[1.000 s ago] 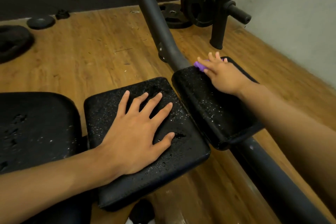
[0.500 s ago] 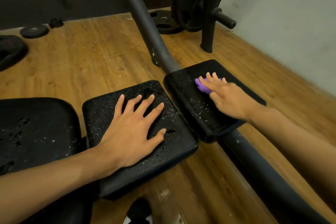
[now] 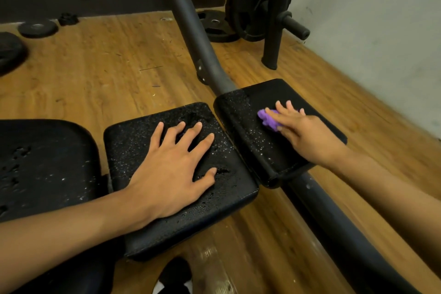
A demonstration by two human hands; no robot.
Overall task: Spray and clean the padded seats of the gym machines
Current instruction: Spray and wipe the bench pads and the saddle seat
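Head view, gym floor. Right hand, fingers pressed flat and close together, holds a purple cloth down on the right pad. Over the last sec the cloth has slid from the pad's far edge, by the frame bar, back toward the pad's middle. The strip behind it looks free of droplets; spray beads remain on the near-left part, approx half left, by my judgement. Left hand, fingers spread wide, stays braced flat on the middle pad, wet w/ spray, unwiped. Left seat also shows droplets. Weight plates stand beyond.
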